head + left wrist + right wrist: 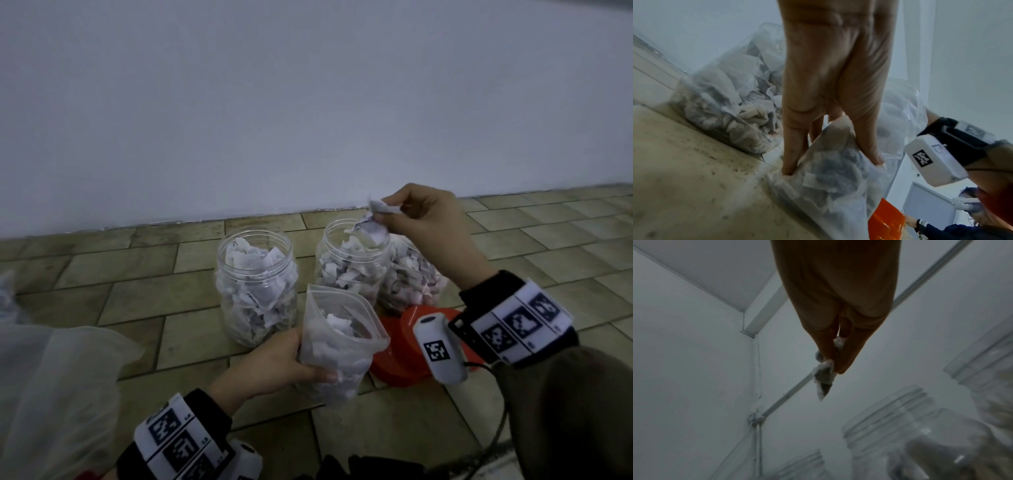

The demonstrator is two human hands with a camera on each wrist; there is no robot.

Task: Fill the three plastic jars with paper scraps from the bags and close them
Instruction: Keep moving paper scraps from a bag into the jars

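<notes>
Three clear plastic jars stand open on the tiled floor: the left jar (257, 284), the middle jar (352, 263) and the right jar (411, 277), all holding paper scraps. My left hand (305, 356) grips an open zip bag (342, 342) of scraps in front of the jars; in the left wrist view its fingers (793, 146) clamp the bag (828, 191). My right hand (387, 212) pinches a few paper scraps (376, 207) just above the middle jar's mouth. The same pinched scrap (823, 382) hangs from my right hand (836, 368), with jar rims (890, 407) below.
Orange lids (397, 356) lie on the floor right of the bag, partly under my right wrist. A large translucent plastic bag (51, 377) lies at the left. A white wall (308, 102) rises close behind the jars. Another person's arm (931, 227) shows at the lower right.
</notes>
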